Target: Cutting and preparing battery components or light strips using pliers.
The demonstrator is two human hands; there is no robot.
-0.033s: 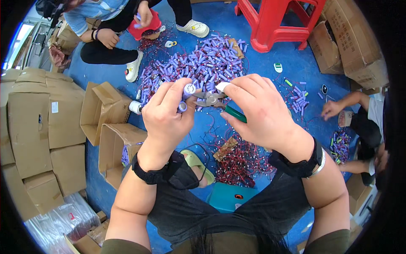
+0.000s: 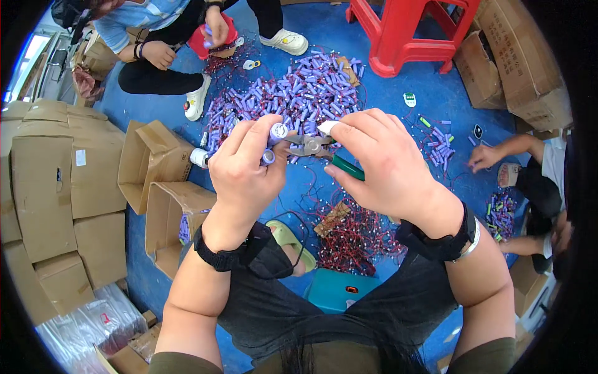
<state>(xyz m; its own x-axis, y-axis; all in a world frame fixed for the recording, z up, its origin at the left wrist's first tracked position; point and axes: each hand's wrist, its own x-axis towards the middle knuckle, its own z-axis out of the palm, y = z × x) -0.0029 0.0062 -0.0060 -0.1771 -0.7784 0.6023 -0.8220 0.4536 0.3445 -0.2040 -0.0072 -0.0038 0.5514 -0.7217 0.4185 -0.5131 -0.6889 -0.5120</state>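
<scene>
Purple cylindrical batteries (image 2: 278,132) are gripped in my left hand (image 2: 242,168), their round ends facing me. My right hand (image 2: 391,163) is closed on a pair of green-handled pliers (image 2: 311,146). The metal jaws of the pliers reach to my left fingertips beside the batteries. What lies between the jaws is too small to make out. A white wrap covers one fingertip of my right hand. Just beyond both hands spreads a large heap of purple batteries (image 2: 293,87) with red and dark wires.
Below my hands lies a tangle of red wires (image 2: 358,240), near a teal stool (image 2: 342,290). Open cardboard boxes (image 2: 152,159) stand at left, a red stool (image 2: 408,43) at the far side. Co-workers' hands (image 2: 217,28) show at far left and on the right.
My hands and the pliers have hardly moved. The far-left co-worker's raised hand has dropped slightly, and the right-hand co-worker's hand has shifted a little to the left.
</scene>
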